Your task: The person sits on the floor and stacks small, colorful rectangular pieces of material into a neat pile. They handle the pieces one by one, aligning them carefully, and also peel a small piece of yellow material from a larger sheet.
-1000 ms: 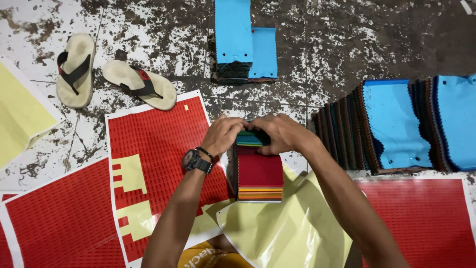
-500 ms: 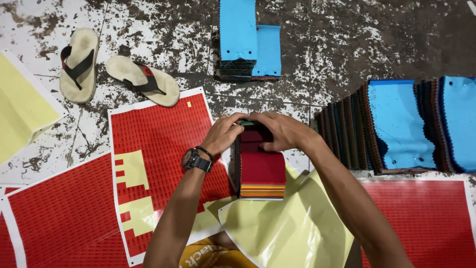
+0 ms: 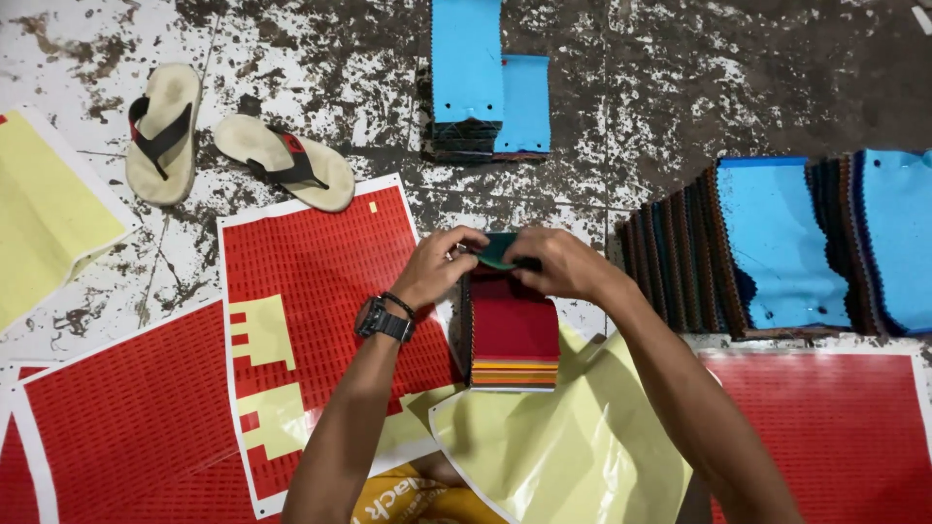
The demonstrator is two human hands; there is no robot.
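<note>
A stack of fabric swatches [image 3: 513,335], dark red on top with orange and yellow edges at the near end, lies on the floor in front of me. Both hands meet at its far end. My left hand [image 3: 437,267], with a black watch on the wrist, pinches the top left corner. My right hand [image 3: 563,264] covers the top right and grips a dark green swatch [image 3: 495,250] between the two hands.
Red sticker sheets [image 3: 301,291] and yellow backing paper [image 3: 563,446] lie around the stack. Fanned blue-topped swatch piles [image 3: 777,243] sit at right, another blue pile [image 3: 485,82] at the far middle. Two sandals [image 3: 282,160] lie at far left on stained concrete.
The hands stay at the far end of the stack. The swatch under them now shows dark green and is lifted slightly; the view shifted a little.
</note>
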